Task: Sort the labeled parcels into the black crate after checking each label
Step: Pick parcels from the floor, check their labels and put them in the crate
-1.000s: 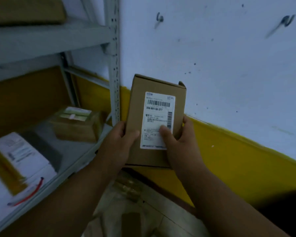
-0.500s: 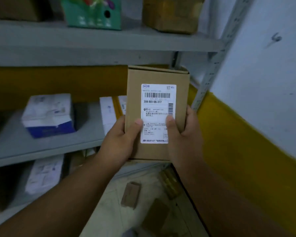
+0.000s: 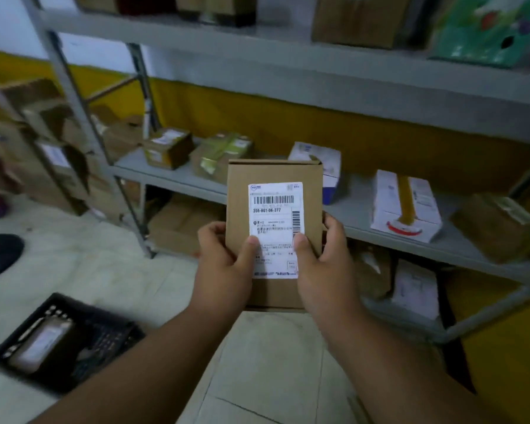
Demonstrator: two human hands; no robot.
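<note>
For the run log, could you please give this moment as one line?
brown cardboard parcel upright, label facing camera | left hand, right hand gripping | black plastic crate lower left

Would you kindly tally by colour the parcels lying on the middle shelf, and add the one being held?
Brown parcels on the middle shelf: 3
White parcels on that shelf: 2
Brown labelled parcel held by the left hand and right hand: 1
Total: 6
</note>
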